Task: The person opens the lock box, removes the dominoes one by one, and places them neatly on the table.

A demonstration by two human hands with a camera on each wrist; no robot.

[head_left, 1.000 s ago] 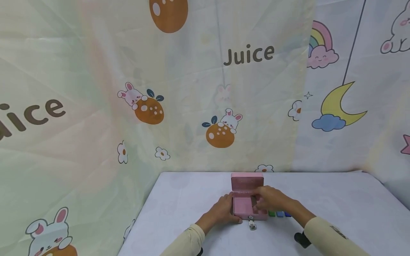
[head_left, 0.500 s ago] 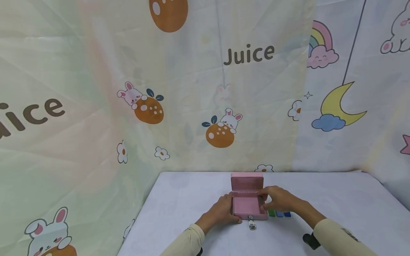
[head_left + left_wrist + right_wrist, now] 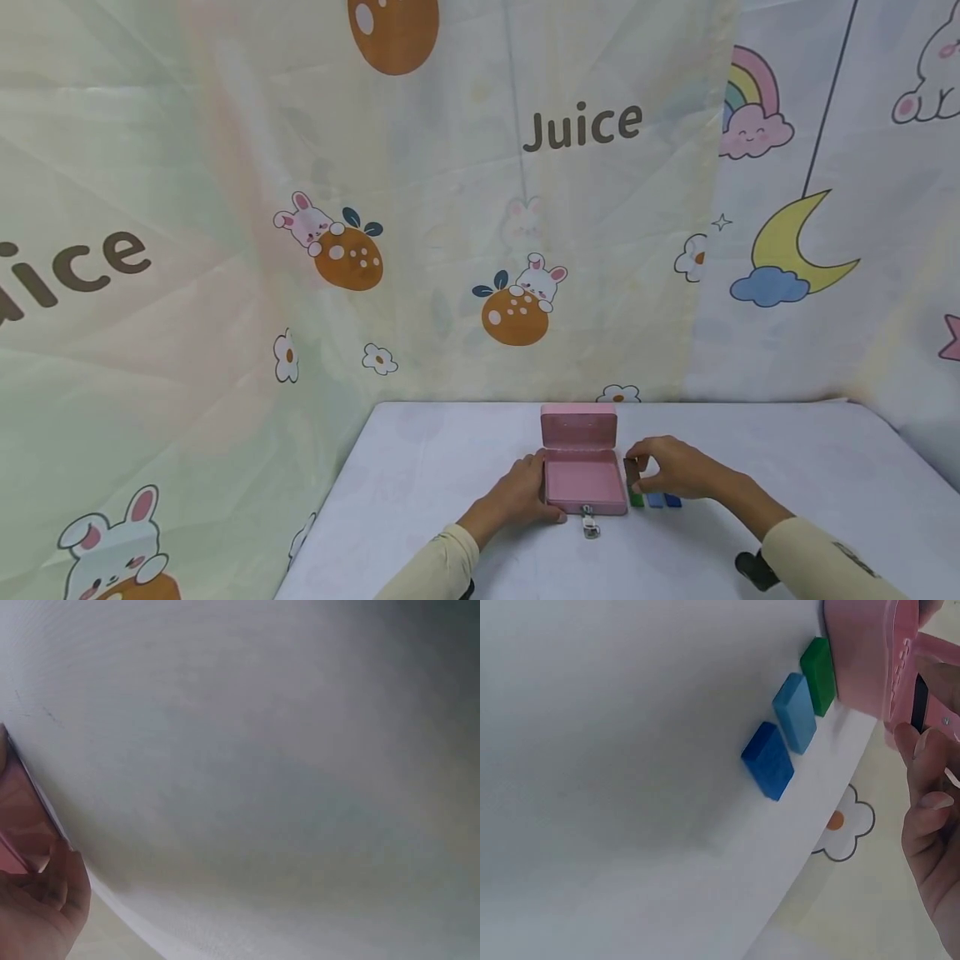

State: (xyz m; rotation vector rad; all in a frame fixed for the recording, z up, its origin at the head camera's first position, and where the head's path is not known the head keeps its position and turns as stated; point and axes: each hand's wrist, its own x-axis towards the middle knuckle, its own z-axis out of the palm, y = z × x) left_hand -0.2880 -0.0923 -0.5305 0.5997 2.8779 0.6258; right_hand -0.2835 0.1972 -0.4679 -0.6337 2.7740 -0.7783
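Observation:
A pink metal box (image 3: pixel 585 479) stands on the table with its lid up and a silver latch (image 3: pixel 591 527) hanging at its front. My left hand (image 3: pixel 516 493) holds the box's left side, fingers at the back corner and thumb at the front. Between thumb and fingertips, my right hand (image 3: pixel 682 468) pinches a thin dark block (image 3: pixel 919 703) just outside the box's right wall. Beside that wall, a green block (image 3: pixel 819 676), a light blue block (image 3: pixel 795 712) and a dark blue block (image 3: pixel 769 761) lie in a row. Nothing shows inside the box.
A white cloth covers the table (image 3: pixel 450 442). Printed curtains (image 3: pixel 420 208) hang behind it and on the left. A black strap piece (image 3: pixel 756 571) sits at the right sleeve.
My right hand has lifted the dark block out of the box and carried it right, past the right wall. The left hand and box have stayed put.

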